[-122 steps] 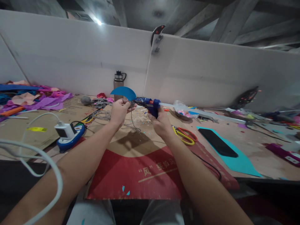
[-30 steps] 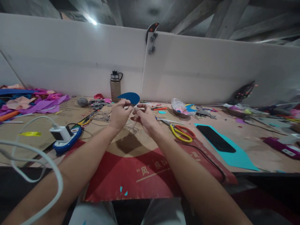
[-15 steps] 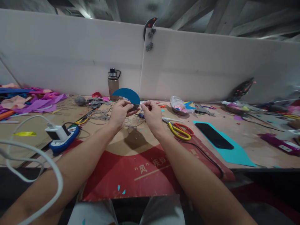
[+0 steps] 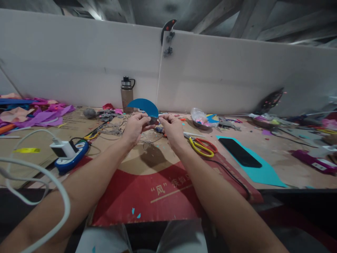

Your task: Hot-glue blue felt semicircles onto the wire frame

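A blue crescent-shaped piece (image 4: 145,105), flat like paper or foam sheet, is held up above the table with its curve upward. My left hand (image 4: 135,129) pinches its lower end, where a darker grey underside shows. The fingertips of my right hand (image 4: 172,128) are pressed together at the crescent's lower right edge, close to the left fingers. What exactly lies between the right fingertips is too small to make out. Below both hands is a brown and red cardboard sheet (image 4: 142,196) with scraps and thin string on it.
Scissors with yellow and red handles (image 4: 202,147) lie right of my right hand. A black phone (image 4: 240,151) rests on turquoise sheet (image 4: 268,175). At left are a blue power strip (image 4: 71,160) and white cable (image 4: 61,189). A bottle (image 4: 127,96) stands by the white partition (image 4: 79,59).
My right fingertips have come in slightly against the crescent's lower right edge. The crescent has shifted a little to the right and turned slightly. My left hand keeps its hold.
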`<move>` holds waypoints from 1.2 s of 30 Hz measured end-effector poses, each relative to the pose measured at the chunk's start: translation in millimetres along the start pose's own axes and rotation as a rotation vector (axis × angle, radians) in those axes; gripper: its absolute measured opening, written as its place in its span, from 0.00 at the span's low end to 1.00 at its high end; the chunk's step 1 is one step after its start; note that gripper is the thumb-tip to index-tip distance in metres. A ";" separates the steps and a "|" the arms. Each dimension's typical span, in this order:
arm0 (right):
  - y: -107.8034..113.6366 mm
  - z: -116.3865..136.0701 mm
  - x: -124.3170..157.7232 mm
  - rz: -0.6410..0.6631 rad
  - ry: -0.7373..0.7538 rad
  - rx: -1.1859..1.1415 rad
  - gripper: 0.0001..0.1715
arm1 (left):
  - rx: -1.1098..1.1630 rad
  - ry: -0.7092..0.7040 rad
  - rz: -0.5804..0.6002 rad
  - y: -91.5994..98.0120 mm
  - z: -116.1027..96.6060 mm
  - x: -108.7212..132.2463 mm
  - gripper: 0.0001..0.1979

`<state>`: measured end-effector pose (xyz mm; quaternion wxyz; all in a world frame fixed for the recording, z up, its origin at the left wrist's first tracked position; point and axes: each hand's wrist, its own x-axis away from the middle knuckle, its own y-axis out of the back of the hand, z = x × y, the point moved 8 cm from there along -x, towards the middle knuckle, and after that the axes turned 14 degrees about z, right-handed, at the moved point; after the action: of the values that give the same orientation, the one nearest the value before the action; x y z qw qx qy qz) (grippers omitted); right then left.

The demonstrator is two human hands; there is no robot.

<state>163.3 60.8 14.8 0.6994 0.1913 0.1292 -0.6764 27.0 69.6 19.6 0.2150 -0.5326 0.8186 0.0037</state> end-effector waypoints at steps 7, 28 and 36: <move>-4.4 -1.6 -2.7 0.076 0.011 -0.103 0.11 | 0.022 -0.003 0.072 -2.0 2.2 -2.1 0.08; -5.9 11.4 4.8 0.073 0.079 0.054 0.11 | -0.087 -0.055 0.131 -13.0 11.4 -0.5 0.11; -6.4 27.7 12.2 0.064 0.193 0.242 0.09 | -0.108 -0.081 0.096 -7.9 14.9 -3.0 0.09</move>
<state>155.4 37.6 33.5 0.6767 0.3424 0.1073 -0.6429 40.1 72.3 8.8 0.2184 -0.5028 0.8325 0.0799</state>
